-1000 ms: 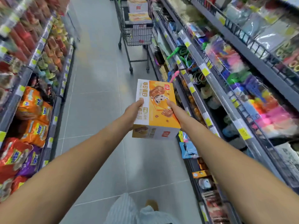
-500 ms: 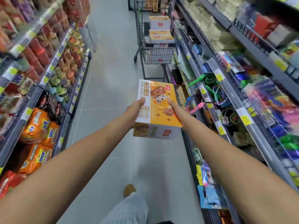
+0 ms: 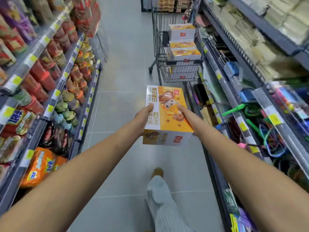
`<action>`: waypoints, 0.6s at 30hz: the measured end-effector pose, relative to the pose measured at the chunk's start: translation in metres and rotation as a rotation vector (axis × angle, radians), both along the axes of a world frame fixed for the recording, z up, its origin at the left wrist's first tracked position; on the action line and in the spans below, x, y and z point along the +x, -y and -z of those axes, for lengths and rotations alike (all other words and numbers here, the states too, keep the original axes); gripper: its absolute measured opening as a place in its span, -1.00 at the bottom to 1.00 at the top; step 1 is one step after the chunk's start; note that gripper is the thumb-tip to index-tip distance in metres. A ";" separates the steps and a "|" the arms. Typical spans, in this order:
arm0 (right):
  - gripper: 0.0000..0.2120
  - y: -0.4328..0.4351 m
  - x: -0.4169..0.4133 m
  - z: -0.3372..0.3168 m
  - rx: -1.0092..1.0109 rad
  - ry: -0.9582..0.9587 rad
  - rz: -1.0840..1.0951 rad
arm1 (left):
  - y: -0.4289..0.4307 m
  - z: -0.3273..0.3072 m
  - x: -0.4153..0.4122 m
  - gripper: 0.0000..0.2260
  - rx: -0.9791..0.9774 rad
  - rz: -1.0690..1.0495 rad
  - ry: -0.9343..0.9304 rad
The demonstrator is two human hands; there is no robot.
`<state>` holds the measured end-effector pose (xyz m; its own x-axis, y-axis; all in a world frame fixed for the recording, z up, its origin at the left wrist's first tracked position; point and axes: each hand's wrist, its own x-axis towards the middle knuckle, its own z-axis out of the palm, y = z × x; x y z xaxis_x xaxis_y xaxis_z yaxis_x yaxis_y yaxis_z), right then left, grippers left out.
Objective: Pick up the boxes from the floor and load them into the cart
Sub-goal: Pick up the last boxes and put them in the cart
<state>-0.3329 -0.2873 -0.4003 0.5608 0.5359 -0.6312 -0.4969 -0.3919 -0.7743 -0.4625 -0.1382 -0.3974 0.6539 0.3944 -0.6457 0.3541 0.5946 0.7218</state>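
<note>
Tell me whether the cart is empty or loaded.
Loaded: the cart already holds stacked orange-and-white boxes, rising above its rim.

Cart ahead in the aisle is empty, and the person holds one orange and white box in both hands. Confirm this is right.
Wrong on one count: the cart is not empty. The head view shows several boxes already stacked in it. The rest stands: the left hand and right hand hold one orange and white box between them.
</note>
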 end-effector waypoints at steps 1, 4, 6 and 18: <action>-0.47 -0.020 0.014 0.002 -0.001 -0.008 -0.008 | -0.019 0.002 0.013 -0.68 0.003 -0.001 -0.008; -0.50 -0.081 0.059 0.003 -0.001 -0.029 -0.042 | -0.072 -0.002 0.054 -0.64 0.021 -0.036 -0.028; -0.54 -0.120 0.086 0.000 -0.012 -0.039 -0.064 | -0.109 -0.001 0.079 -0.52 0.032 -0.042 -0.053; -0.51 -0.345 0.223 -0.019 -0.037 0.025 -0.156 | -0.317 -0.024 0.200 -0.56 0.108 -0.145 -0.050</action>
<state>-0.1099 0.0581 -0.3817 0.4884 0.5941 -0.6391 -0.4090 -0.4912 -0.7691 -0.2622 0.1789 -0.3738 0.5534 0.5512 -0.6244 0.3068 0.5620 0.7681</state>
